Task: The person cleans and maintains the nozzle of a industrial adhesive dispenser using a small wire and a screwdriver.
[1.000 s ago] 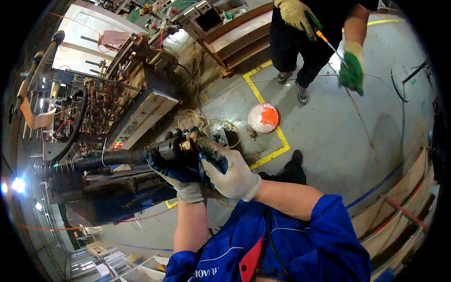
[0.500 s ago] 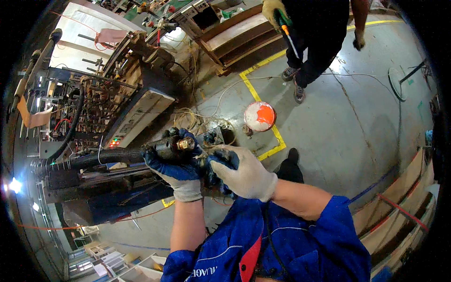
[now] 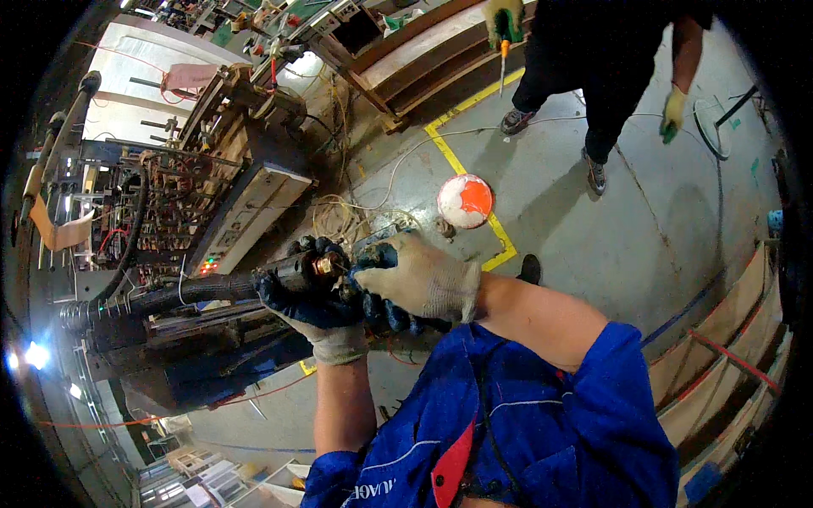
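My left hand [image 3: 309, 300], in a white knit glove with a dark blue coated palm, is wrapped round the black cylindrical end [image 3: 288, 269] of a thick sleeved cable [image 3: 203, 288]. A brass fitting [image 3: 323, 266] sticks out of that end on the right. My right hand [image 3: 406, 271], in a matching soiled glove, is closed just right of the fitting, its fingertips close to it. Whatever lies between those fingers is too small and dark to make out. Dark machine parts beneath both hands are mostly hidden.
A machine [image 3: 246, 212] with a lit button panel stands at the left. On the floor ahead are a white and orange round bucket [image 3: 465, 201], coiled hose [image 3: 339, 216] and yellow tape [image 3: 449, 152]. A co-worker [image 3: 593, 68] holds an orange-handled screwdriver [image 3: 504, 59]. Shelving [image 3: 728, 364] stands right.
My right hand has turned and lifted slightly, its fingers nearer the brass fitting. The left hand keeps its hold on the black end. The co-worker has stepped to the right, lowering one arm.
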